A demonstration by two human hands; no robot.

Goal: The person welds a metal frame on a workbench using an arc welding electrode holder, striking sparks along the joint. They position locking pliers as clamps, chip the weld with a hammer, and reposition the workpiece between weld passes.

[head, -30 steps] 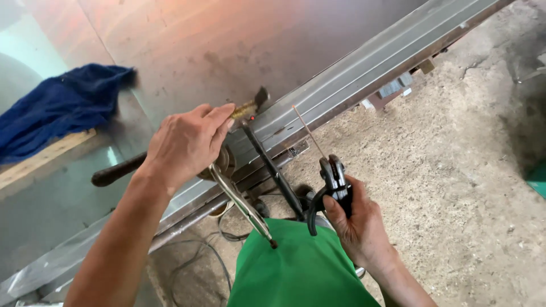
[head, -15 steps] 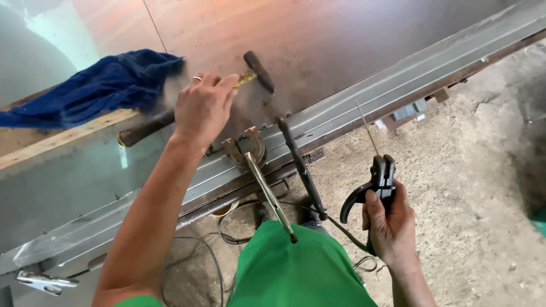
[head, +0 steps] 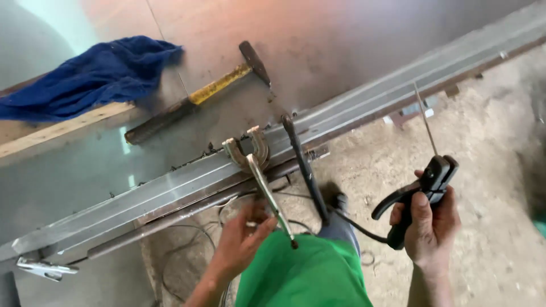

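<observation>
Both hands are busy at the edge of the metal counter (head: 341,34): the left hand (head: 242,241) is curled around the lower handles of the locking clamp (head: 256,165), near their tips, while the right hand (head: 426,227) is clenched on the black electrode holder (head: 418,196), a thin welding rod (head: 425,116) standing up out of its head, tilted a little and well clear of the metal. The clamp's curved jaws already bite over the long steel channel (head: 170,190) that runs slantwise along the counter's edge, so the piece looks pinned in place. A second dark bar or handle (head: 301,159) leans against the channel just beside the clamp. No arc, glow or smoke shows, and the rod's tip hangs in the air, so by my reading the fixing is done or nearly so, and the welding itself is yet to start. A yellow-handled hammer (head: 193,96) lies untouched on the sheet, near a crumpled blue cloth (head: 85,74); a cable (head: 355,222) trails from the holder toward the dirt floor (head: 495,148).
</observation>
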